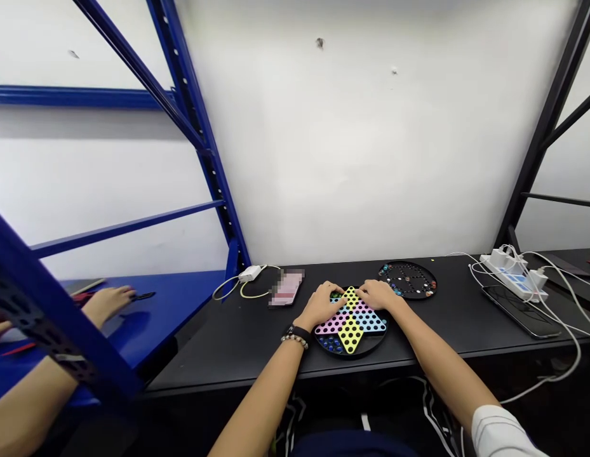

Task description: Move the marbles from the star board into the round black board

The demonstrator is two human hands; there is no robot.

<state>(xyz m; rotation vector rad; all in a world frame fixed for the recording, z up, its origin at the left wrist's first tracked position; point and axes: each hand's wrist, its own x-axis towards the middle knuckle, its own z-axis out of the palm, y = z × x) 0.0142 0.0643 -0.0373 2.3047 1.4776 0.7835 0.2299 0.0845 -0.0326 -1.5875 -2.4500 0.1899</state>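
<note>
A star-shaped Chinese checkers board [350,331] in yellow, pink and light blue, full of round holes, sits over a round black tray [360,353]. Dark blue marbles [331,344] show in the tray at the board's lower left. My left hand [323,304], with a dark band and a beaded bracelet at the wrist, grips the board's upper left part. At its upper right, my right hand [376,293] holds it with bent fingers near the yellow far point. The undersides of both hands' fingertips are hidden.
Behind my right hand lies a second round black tray [409,279] with small coloured marbles. A phone [288,287] and white adapter [249,273] are at the left. At right are a power strip [514,277], cables and a dark phone [521,311]. Another person's hand [108,301] works left.
</note>
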